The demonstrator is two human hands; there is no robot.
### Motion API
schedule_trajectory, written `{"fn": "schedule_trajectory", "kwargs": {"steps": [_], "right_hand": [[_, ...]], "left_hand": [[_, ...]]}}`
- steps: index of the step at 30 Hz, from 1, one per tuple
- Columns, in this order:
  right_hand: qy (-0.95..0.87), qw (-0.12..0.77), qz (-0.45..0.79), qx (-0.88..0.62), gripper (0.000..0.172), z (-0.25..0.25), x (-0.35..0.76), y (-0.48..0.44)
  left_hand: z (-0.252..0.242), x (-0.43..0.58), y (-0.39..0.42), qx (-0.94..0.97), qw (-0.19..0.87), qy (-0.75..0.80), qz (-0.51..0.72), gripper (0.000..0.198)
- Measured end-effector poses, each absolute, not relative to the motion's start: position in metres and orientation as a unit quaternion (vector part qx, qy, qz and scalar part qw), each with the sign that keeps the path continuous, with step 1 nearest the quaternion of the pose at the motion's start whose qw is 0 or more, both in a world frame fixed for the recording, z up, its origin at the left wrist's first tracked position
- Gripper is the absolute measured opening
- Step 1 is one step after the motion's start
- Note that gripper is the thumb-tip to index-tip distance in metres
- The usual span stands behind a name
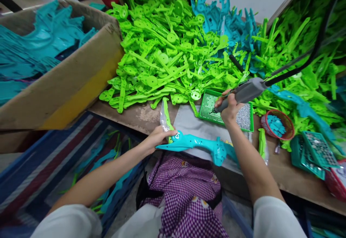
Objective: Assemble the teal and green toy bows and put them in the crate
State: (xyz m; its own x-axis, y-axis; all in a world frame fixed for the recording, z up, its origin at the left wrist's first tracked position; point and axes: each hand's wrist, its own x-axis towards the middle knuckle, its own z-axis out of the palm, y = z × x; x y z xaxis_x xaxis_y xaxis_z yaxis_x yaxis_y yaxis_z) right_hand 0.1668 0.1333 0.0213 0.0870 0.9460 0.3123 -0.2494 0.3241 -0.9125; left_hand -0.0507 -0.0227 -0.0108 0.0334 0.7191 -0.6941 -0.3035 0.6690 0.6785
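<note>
My left hand [159, 138] is closed on the left end of a long turquoise plastic part [200, 143], which lies across the front edge of the bench. A bright green plastic arm [167, 113], with clear film beside it, sticks up from under those fingers. In my right hand [229, 106] is a grey electric screwdriver [247, 90] with a black cord. Its tip points down and left over a green basket [203, 106] that holds small silver screws [243, 116]. My right forearm hides part of the turquoise piece's right end.
A big heap of green plastic parts [162, 50] covers the back, with turquoise parts [229, 18] behind. At left stands a cardboard box [89, 72] of turquoise pieces. To the right are a red basket [289, 131] of small turquoise pieces and teal trays [319, 148] of metal bits.
</note>
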Motion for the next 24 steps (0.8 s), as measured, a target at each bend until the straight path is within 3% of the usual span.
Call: {"fn": "schedule_trajectory", "kwargs": {"steps": [6,12,20,24], "right_hand": [[-0.488,0.658,0.449,-0.357,0.040,0.030,0.171,0.135],[-0.451,0.690,0.465,-0.321,0.047,0.073,0.175,0.110],[-0.542,0.537,0.610,-0.212,0.051,0.059,0.104,0.020],[-0.551,0.516,0.622,-0.208,0.050,0.050,0.093,0.018]], "left_hand": [[-0.009,-0.051,-0.023,0.181,0.694,0.591,0.370,0.043],[-0.010,-0.049,-0.023,0.173,0.698,0.587,0.373,0.041],[-0.005,-0.049,-0.025,0.186,0.691,0.578,0.393,0.035],[-0.008,-0.050,-0.026,0.200,0.693,0.569,0.396,0.033]]}}
